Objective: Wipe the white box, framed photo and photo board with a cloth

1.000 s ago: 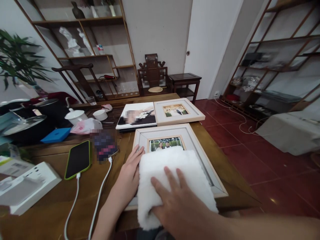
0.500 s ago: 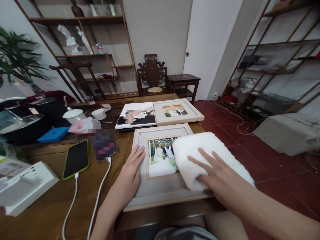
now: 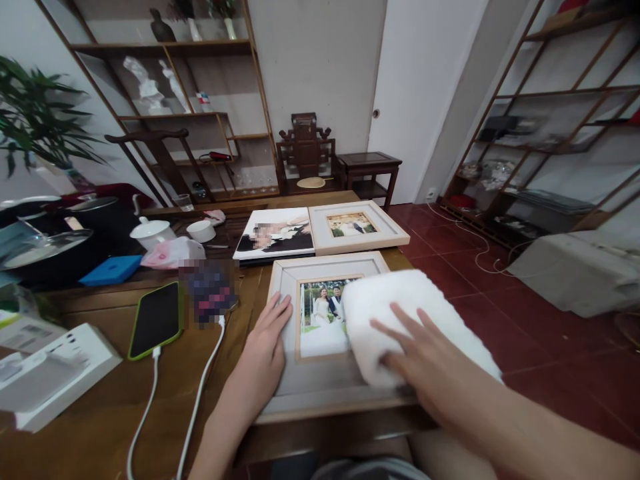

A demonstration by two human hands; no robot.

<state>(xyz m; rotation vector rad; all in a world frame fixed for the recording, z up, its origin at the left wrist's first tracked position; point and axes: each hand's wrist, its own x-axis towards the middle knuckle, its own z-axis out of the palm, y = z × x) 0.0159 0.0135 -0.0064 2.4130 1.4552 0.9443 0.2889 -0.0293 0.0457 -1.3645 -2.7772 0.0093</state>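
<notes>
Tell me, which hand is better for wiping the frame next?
Probably the right hand: it lies spread on the cloth over the frame. The left hand rests at the frame's left side, away from the cloth.

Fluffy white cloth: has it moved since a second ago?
Yes, rightward. Against the pale wooden picture frame beneath, the fluffy white cloth covered most of the frame's colour photo before; now it overlaps only that photo's right part.

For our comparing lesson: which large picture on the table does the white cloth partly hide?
The front framed picture: the cloth hides its right part. The back-left picture and back-right picture lie uncovered.
</notes>
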